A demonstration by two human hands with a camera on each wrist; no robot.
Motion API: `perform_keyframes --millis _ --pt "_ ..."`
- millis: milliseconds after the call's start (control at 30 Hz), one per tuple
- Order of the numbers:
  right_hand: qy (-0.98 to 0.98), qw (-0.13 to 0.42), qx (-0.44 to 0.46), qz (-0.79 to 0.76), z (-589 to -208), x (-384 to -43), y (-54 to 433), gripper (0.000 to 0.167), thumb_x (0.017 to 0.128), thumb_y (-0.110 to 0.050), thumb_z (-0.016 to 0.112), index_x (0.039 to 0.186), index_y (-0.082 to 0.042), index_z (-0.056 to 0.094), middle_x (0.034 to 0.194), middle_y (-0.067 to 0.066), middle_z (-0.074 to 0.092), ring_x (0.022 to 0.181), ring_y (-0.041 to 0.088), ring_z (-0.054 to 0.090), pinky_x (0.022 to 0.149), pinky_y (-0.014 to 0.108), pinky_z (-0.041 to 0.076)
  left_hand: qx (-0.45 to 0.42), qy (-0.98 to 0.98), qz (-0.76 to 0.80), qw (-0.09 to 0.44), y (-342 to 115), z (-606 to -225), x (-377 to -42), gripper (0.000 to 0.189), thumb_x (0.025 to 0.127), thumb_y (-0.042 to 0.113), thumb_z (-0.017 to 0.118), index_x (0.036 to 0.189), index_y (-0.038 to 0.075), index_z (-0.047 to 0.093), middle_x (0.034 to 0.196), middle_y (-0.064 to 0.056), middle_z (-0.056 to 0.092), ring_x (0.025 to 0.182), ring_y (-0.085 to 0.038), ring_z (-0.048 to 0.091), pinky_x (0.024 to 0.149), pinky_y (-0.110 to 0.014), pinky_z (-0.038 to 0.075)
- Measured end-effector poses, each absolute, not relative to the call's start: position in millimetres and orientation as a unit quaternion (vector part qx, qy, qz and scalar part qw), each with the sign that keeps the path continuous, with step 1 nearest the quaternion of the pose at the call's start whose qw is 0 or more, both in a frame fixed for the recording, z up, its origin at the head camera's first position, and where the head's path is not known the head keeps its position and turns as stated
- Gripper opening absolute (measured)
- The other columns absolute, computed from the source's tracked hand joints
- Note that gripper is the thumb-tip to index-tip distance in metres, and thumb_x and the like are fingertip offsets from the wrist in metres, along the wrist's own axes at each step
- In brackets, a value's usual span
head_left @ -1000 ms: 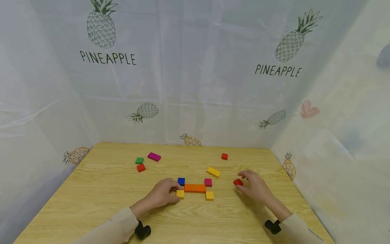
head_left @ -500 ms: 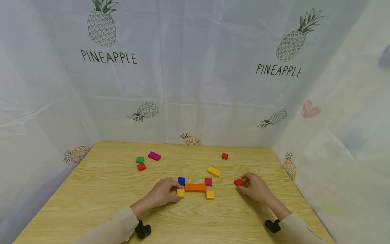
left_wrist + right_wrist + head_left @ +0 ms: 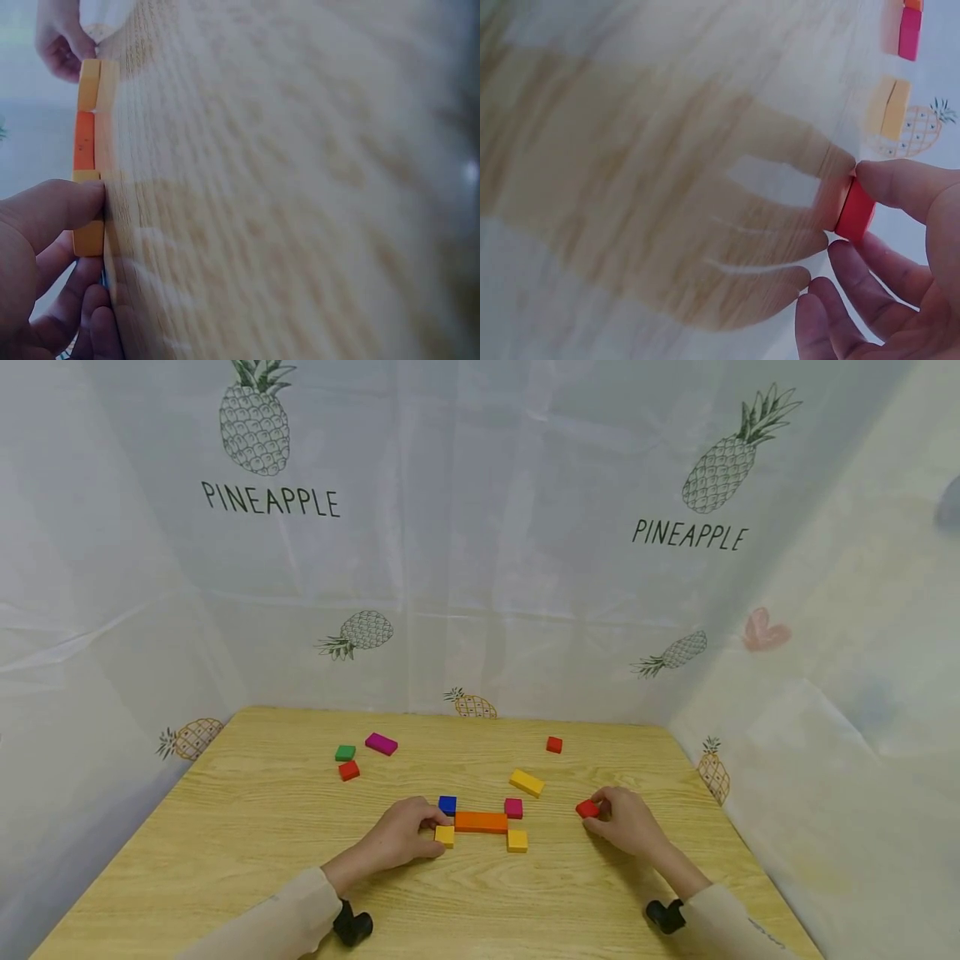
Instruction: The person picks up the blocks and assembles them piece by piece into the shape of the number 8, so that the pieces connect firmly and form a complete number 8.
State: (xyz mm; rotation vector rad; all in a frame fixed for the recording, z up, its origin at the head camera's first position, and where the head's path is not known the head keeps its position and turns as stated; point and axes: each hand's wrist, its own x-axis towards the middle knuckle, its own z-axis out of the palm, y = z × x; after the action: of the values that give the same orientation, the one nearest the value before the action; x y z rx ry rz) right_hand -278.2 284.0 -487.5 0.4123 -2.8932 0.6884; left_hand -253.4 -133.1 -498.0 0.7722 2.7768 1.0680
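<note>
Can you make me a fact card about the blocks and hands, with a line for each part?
Left hand: pinches a yellow block
Right hand: pinches a red block
Middle: orange bar
At the bar's corners: blue block, pink block, the held yellow block, second yellow block
Loose, left: green block, another red block, purple bar
Loose, right: yellow bar, far red block
Table: wood-patterned
Backdrop: pineapple pictures
</note>
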Motion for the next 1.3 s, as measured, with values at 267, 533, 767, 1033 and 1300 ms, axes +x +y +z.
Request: perform_keyframes --millis 267,533,767,1033,1300 --pt "-0.959 0.063 0.141 0.237 -486.3 -276.0 281.8 0.031 0.087 -0.016 0.088 0.11 -0.001 0.074 0.089 0.001 0.067 0.074 0.011 0.055 0.066 0.03 0.048 0.252 0.903 0.345 0.035 -132.5 -497.2 -253.6 0.029 0.086 0.02 0.09 0.113 0.017 0.081 0.097 0.006 0.065 0.088 -0.012 0.056 0.079 -0.029 0.048" --pt "-0.959 0.07 0.141 0.237 -488.8 -275.7 282.5 0.026 0.088 -0.014 0.086 0.109 -0.004 0.075 0.09 0.002 0.068 0.075 0.012 0.054 0.067 0.031 0.047 0.249 0.904 0.345 0.037 -131.8 -498.5 -255.1 0.028 0.086 0.02 0.09 0.113 0.017 0.081 0.097 0.008 0.064 0.087 -0.011 0.055 0.079 -0.029 0.048" --pt "-0.95 0.067 0.135 0.275 -490.1 -273.9 282.2 0.028 0.088 -0.011 0.086 0.112 -0.003 0.075 0.096 0.003 0.073 0.081 0.014 0.064 0.07 0.032 0.053 0.248 0.904 0.347 0.042 -131.1 -499.6 -254.2 0.029 0.086 0.02 0.09 0.113 0.017 0.081 0.097 0.007 0.064 0.087 -0.012 0.056 0.079 -0.03 0.048" --pt "-0.94 0.043 0.099 0.322 -488.0 -264.6 276.5 0.029 0.09 -0.011 0.085 0.116 -0.006 0.074 0.099 0.003 0.073 0.086 0.015 0.067 0.071 0.029 0.055 0.247 0.906 0.342 0.037 -131.8 -501.4 -255.5 0.028 0.086 0.021 0.09 0.113 0.018 0.08 0.097 0.007 0.064 0.088 -0.012 0.056 0.079 -0.03 0.048" --pt "-0.928 0.042 0.105 0.356 -479.0 -248.6 259.7 0.029 0.088 -0.014 0.087 0.114 -0.007 0.075 0.097 0.0 0.074 0.084 0.013 0.067 0.073 0.028 0.056 0.25 0.906 0.341 0.034 -131.8 -499.6 -256.2 0.029 0.086 0.021 0.089 0.113 0.018 0.08 0.098 0.006 0.064 0.088 -0.012 0.056 0.079 -0.03 0.049"
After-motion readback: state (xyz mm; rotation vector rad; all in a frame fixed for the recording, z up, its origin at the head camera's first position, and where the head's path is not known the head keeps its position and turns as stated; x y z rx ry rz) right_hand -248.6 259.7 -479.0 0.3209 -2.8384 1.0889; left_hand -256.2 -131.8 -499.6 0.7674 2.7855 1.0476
